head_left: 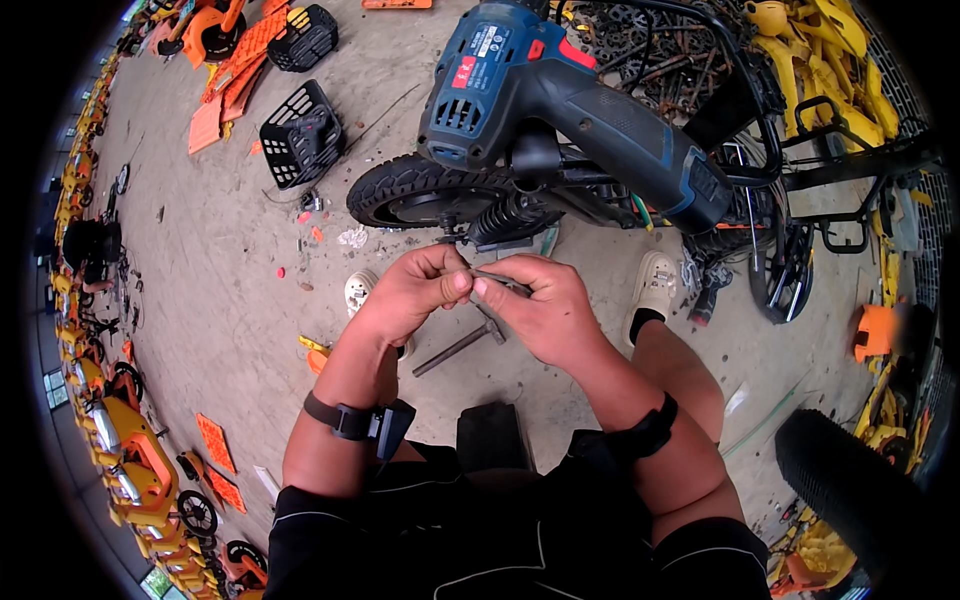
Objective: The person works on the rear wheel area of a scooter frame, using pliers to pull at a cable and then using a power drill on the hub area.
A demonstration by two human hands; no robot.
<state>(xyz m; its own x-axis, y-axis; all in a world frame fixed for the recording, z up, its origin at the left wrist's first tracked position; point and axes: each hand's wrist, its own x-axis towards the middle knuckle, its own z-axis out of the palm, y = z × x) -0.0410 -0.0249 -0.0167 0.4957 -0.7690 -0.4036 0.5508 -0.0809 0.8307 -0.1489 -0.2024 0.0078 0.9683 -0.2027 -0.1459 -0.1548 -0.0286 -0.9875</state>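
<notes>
My left hand (pixel 415 292) and my right hand (pixel 545 308) meet in front of me, with the fingertips of both closed. Between them is a thin dark piece (pixel 503 281), mostly covered by the fingers, so its kind does not show. Just beyond the hands stands a partly stripped two-wheeler with a black knobby tyre (pixel 375 192) and a coil spring shock absorber (pixel 503 220). A blue and black cordless power tool (pixel 560 105) lies across its frame, close to the camera. On the floor below my hands is a hammer (pixel 455 347).
Two black plastic baskets (pixel 303 135) and orange panels (pixel 240 75) lie at the far left. A heap of metal parts (pixel 655 50) and yellow body panels (pixel 845 45) fills the far right. Another power tool (pixel 710 292) lies near my right shoe (pixel 655 282). Yellow vehicles (pixel 130 450) line the left.
</notes>
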